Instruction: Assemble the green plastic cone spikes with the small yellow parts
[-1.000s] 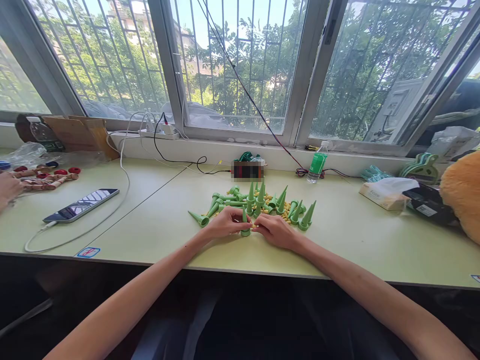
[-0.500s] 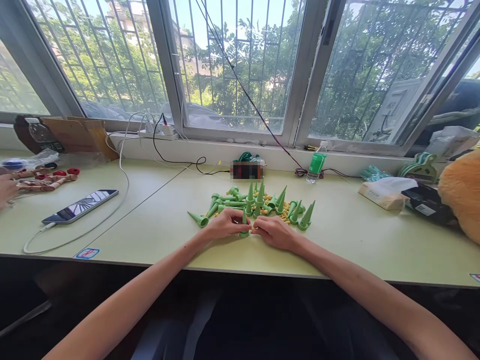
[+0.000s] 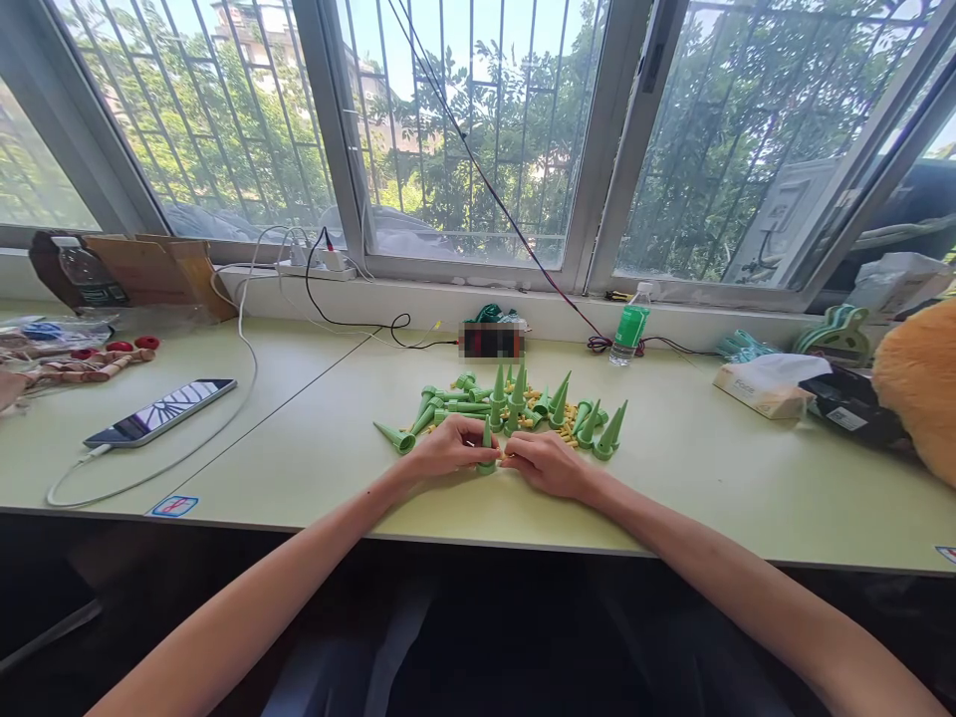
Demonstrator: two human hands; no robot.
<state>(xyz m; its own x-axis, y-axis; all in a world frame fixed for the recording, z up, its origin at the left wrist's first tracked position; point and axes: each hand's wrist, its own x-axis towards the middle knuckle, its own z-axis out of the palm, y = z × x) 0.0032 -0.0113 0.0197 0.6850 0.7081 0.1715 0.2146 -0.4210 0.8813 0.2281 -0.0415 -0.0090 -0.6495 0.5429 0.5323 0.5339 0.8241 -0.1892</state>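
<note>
My left hand (image 3: 452, 445) is closed around a green plastic plant watering spike (image 3: 487, 450), which stands point up on its wide cap. Close beside it, my right hand (image 3: 549, 462) is closed in a pinch, with a small yellow piece (image 3: 505, 455) at its fingertips, partly hidden by the fingers. Beyond both hands lies a heap of green spikes (image 3: 517, 400), some upright and some on their sides. Small yellow pieces (image 3: 577, 418) are scattered among them. One loose spike (image 3: 394, 436) lies left of my left hand.
To the left are a charging phone (image 3: 160, 411), its white cable (image 3: 224, 438) and wooden parts with red pieces (image 3: 112, 358) by another person's hand (image 3: 10, 383). A bottle (image 3: 631, 327) stands at the back; a tissue box (image 3: 762, 386) is on the right.
My hands and the held spike stay almost in place, with only slight finger movement. At the far left, the other person's hand has shifted a little down and left.
</note>
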